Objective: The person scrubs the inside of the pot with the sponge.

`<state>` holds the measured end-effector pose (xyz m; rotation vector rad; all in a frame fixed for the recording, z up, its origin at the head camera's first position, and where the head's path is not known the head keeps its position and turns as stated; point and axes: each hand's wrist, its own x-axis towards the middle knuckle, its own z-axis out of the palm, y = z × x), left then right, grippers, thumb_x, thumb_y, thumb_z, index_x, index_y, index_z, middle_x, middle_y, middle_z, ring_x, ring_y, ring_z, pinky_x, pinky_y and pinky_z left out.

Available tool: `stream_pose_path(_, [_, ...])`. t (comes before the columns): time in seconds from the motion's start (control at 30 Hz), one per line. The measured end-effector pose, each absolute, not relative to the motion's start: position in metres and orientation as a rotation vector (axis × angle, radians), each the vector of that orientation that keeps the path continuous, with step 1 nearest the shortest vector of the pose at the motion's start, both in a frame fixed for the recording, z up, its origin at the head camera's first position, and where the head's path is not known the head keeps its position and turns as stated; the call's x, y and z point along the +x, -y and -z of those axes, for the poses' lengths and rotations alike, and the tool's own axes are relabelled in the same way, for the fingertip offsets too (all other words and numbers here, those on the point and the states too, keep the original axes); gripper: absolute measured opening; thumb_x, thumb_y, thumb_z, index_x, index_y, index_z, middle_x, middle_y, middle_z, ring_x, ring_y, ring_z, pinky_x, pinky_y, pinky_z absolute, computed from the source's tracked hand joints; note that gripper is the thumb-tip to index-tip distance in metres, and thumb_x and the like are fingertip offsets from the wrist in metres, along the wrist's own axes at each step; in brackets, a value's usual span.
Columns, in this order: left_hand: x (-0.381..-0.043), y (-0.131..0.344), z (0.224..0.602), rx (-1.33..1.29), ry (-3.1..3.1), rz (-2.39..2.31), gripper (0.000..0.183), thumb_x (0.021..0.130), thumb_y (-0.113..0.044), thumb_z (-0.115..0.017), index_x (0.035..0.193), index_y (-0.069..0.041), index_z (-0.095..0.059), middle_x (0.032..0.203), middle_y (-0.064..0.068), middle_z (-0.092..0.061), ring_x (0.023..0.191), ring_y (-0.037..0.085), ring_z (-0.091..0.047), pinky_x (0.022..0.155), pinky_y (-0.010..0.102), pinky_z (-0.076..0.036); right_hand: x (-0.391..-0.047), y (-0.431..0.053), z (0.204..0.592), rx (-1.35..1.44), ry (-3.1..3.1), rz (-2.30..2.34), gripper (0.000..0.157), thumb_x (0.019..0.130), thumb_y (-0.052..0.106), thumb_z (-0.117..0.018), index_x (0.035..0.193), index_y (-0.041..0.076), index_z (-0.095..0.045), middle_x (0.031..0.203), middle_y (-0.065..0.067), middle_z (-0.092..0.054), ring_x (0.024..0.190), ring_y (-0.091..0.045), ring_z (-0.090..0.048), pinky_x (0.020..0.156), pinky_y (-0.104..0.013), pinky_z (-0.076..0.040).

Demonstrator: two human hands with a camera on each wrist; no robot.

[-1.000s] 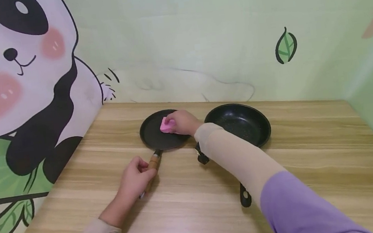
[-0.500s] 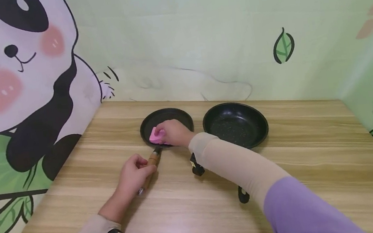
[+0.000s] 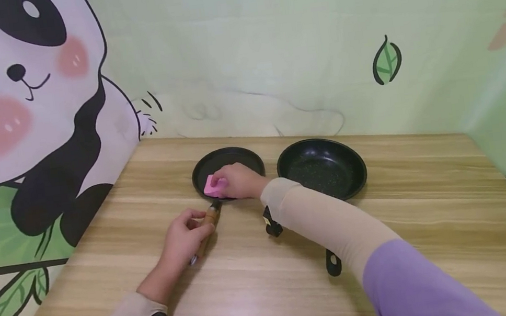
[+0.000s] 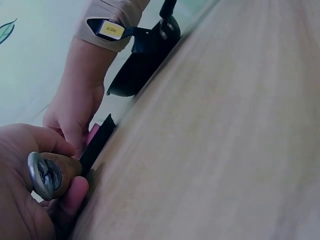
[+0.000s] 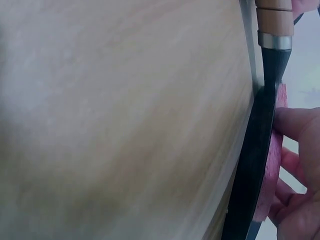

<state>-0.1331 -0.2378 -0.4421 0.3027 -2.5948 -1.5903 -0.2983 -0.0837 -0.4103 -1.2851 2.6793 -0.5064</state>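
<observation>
A shallow black flat pan (image 3: pixel 229 156) lies on the table at centre-left in the head view, its wooden handle (image 3: pixel 211 217) pointing toward me. My left hand (image 3: pixel 184 240) grips that handle; the left wrist view shows thumb and fingers around the wood near its metal end ring (image 4: pixel 42 176). In my right hand (image 3: pixel 239 180) a pink sponge (image 3: pixel 213 186) is pinched. It sits in the pan at the near-left rim, close to where the handle joins. From the right wrist view, the sponge (image 5: pixel 272 175) stands just above the rim, with fingertips on it.
A deeper black frying pan (image 3: pixel 325 167) stands right of the flat pan, partly behind my right forearm. Its black handle (image 3: pixel 333 263) points toward me. The wooden table (image 3: pixel 429 199) meets a green printed wall (image 3: pixel 239 49) at the back.
My right hand has moved the sponge from the middle of the flat pan toward its near-left rim, then barely shifted. My left hand keeps its grip on the handle.
</observation>
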Motion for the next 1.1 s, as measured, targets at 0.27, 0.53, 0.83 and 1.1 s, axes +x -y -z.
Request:
stream_pose_path(0.27, [-0.135,0.238,0.441,0.261,2.536,1.682,0.034,0.081,-0.006,-0.076,0.113,0.003,-0.066,0.093,0.016,-0.062,0.080,0.023,-0.059,0.065,0.028,-0.053,-0.299,0.109,0.410,-1.263,-2.789,0.507,0.025,0.098,0.028,-0.068,0.118,0.015,-0.073,0.114,0.000,-0.073,0.106,-0.020,-0.065,0.101,-0.033,-0.046])
stream_pose_path(0.53, [-0.132,0.231,0.440,0.242,2.568,1.648,0.031,0.080,-0.006,-0.074,0.109,0.002,-0.065,0.084,0.012,-0.062,0.071,0.019,-0.058,0.061,0.027,-0.051,-0.322,0.131,0.416,-1.040,-2.928,0.368,0.024,0.099,0.021,-0.061,0.119,0.022,-0.072,0.115,0.003,-0.071,0.109,-0.021,-0.063,0.099,-0.035,-0.049])
stream_pose_path(0.83, [-0.132,0.223,0.437,0.290,2.545,1.630,0.030,0.082,-0.007,-0.071,0.110,0.002,-0.064,0.082,0.011,-0.060,0.059,0.016,-0.056,0.046,0.030,-0.049,-0.357,0.114,0.416,-0.829,-3.004,0.428,0.016,0.098,0.025,-0.062,0.107,0.022,-0.074,0.107,0.003,-0.070,0.097,-0.018,-0.062,0.085,-0.036,-0.053])
stream_pose_path(1.1, [-0.128,0.227,0.442,0.334,2.524,1.642,0.030,0.083,-0.008,-0.071,0.111,0.001,-0.065,0.082,0.009,-0.058,0.057,0.017,-0.055,0.045,0.030,-0.048,-0.365,0.090,0.401,-1.058,-2.941,0.519,0.026,0.098,0.012,-0.058,0.120,0.012,-0.071,0.120,-0.006,-0.071,0.113,-0.025,-0.064,0.102,-0.036,-0.047])
